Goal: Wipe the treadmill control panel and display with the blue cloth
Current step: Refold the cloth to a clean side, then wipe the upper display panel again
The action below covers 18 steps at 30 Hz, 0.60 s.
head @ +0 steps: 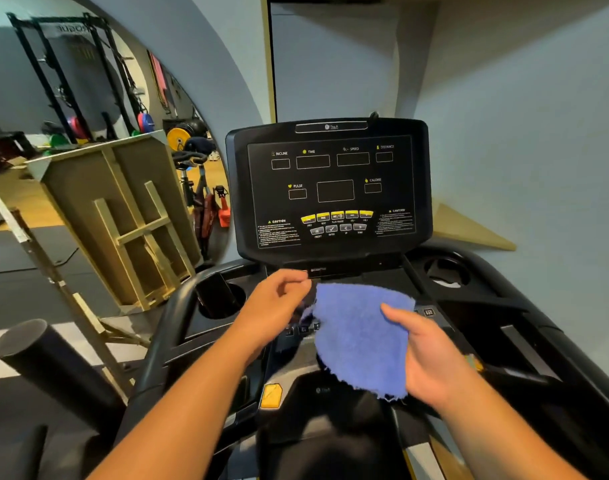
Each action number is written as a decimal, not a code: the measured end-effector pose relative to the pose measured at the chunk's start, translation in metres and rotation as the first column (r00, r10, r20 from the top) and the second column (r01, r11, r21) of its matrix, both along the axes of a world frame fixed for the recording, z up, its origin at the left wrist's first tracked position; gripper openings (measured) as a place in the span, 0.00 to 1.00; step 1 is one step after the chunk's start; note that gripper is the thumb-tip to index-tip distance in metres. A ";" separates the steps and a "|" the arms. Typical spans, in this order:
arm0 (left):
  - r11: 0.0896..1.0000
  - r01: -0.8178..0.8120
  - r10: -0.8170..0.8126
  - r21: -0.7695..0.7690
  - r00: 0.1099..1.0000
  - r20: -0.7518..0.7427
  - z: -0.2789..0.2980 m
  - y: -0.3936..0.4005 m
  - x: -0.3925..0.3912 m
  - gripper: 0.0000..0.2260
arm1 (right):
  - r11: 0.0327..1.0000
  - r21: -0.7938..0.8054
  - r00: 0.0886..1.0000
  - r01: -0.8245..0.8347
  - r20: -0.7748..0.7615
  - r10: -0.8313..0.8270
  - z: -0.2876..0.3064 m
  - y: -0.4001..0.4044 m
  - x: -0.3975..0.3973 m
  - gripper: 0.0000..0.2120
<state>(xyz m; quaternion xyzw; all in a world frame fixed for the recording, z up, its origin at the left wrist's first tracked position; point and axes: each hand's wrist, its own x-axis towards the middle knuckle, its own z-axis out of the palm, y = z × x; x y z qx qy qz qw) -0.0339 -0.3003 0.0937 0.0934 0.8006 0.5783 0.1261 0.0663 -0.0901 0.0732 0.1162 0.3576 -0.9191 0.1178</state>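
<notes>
The black treadmill display (330, 188) stands upright ahead, its windows dark, with yellow and grey buttons (337, 221) along its lower part. Below it lies the lower control panel (303, 329), partly hidden by the blue cloth (360, 336). The cloth is spread in the air above that panel. My right hand (431, 362) grips its right side, thumb on top. My left hand (278, 306) is curled at the cloth's upper left corner; whether it pinches the corner is unclear.
Cup holders sit at the left (220, 296) and right (446, 271) of the console. A yellow safety key (271, 394) is low in the middle. A black handlebar (164, 323) curves on the left. A wall mirror (105, 133) reflects gym gear. The wall (521, 133) is close behind.
</notes>
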 end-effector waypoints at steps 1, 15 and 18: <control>0.998 -0.063 0.062 -0.028 0.998 -0.010 -0.019 -0.008 -0.006 0.05 | 0.999 0.017 0.999 0.038 0.038 -0.039 -0.010 0.003 0.000 0.27; 0.780 -0.487 0.373 -0.393 0.866 -0.333 -0.097 -0.040 -0.063 0.09 | 0.825 -0.280 0.775 0.490 -0.293 -0.560 0.075 0.112 -0.067 0.32; 0.783 -0.472 0.362 -0.405 0.875 -0.320 -0.101 -0.034 -0.082 0.09 | 0.803 -0.252 0.763 0.540 -0.257 -0.594 0.075 0.129 -0.092 0.21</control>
